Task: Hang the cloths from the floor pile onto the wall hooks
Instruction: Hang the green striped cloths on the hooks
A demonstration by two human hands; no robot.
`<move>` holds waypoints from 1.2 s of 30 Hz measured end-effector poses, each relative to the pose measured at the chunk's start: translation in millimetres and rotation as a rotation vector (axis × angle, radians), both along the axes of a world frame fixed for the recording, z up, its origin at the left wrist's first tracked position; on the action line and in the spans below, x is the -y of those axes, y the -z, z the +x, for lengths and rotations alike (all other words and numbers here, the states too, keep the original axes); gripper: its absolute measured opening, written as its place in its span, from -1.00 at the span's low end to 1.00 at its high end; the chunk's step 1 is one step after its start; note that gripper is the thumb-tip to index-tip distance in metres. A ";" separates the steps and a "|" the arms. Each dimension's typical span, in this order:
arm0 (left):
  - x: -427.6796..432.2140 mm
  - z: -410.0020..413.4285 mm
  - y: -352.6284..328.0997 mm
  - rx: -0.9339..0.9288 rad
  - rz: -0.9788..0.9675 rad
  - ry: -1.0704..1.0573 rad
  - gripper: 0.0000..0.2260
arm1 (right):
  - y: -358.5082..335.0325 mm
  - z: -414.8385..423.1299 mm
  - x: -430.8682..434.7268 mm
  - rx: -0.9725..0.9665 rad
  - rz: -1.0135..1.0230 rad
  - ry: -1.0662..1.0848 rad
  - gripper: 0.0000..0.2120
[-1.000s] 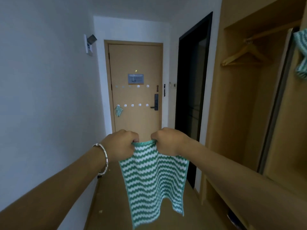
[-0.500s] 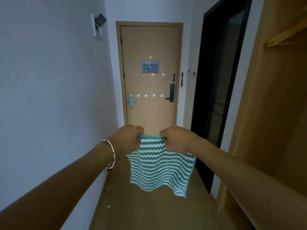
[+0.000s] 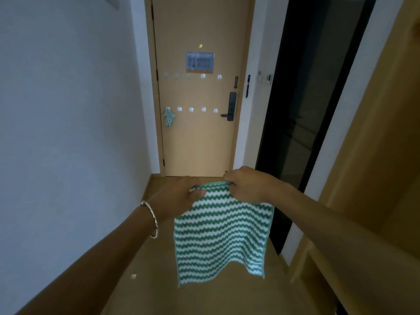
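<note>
L hand & R hand each pinch top edge of green/white zigzag cloth, fingers curled; cloth hangs flat.

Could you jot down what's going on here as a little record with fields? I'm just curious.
place: hallway, facing a door
left hand: grips the top edge of the held cloth
right hand: grips the same edge
held cloth: green and white stripes, hanging free below the hands
hooks: two rows on the door
hung cloth: on the lower row's leftmost hook
bracelet: on the left wrist
</note>
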State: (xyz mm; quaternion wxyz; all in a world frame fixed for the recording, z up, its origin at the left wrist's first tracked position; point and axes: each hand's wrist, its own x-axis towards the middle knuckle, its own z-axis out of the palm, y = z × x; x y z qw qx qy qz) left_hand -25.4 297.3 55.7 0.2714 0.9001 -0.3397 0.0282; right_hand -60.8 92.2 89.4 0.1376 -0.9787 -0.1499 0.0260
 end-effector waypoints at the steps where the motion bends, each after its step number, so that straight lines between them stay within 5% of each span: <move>1: 1.9 16.5 2.3 -0.021 -0.020 0.016 -0.74 | -0.1 16.5 2.4 -0.010 -0.007 0.005 -0.64; 11: 7.9 186.2 9.2 -0.041 -0.026 0.033 -0.79 | 19.0 179.2 8.6 -0.109 -0.085 0.001 -0.82; 17: 29.1 260.8 15.4 -0.074 -0.014 0.012 -0.77 | 24.7 257.3 32.5 -0.078 -0.031 0.017 -0.67; 36: 139.2 569.3 28.0 -0.075 0.194 -0.164 -0.81 | 62.2 602.8 144.8 -0.198 0.146 -0.113 -0.66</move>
